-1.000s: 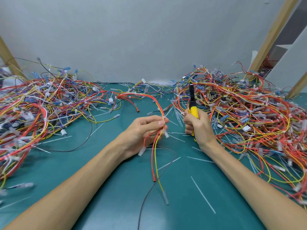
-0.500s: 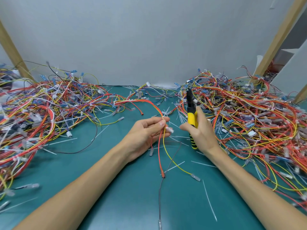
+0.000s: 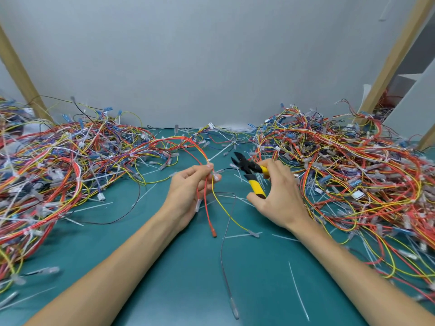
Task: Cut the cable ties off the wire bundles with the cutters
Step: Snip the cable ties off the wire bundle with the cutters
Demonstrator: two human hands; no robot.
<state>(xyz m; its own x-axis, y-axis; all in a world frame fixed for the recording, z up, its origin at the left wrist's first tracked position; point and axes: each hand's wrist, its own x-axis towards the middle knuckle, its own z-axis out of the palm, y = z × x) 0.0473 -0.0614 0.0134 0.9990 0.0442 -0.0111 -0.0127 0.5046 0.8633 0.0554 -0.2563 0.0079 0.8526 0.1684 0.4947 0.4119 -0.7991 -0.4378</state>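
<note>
Our left hand (image 3: 188,191) pinches the wire bundle (image 3: 206,203) at its cable tie (image 3: 215,157), presenting it above the worktop (image 3: 188,278). Our right hand (image 3: 280,198) closes its grip round the cutters (image 3: 249,168), blades parted, aimed at that tie.

Teal desk (image 3: 247,290); cutters (image 3: 250,175) black with yellow grips; wire heaps (image 3: 353,175) red, yellow, blue; loose ties (image 3: 298,292) white; wall (image 3: 200,55) grey.

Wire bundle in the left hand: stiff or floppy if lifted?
Probably floppy: below the left hand the wire bundle splits into red and yellow leads that hang limp. Likely light: a finger pinch holds it. May snag, as its far end arcs into the left pile.
</note>
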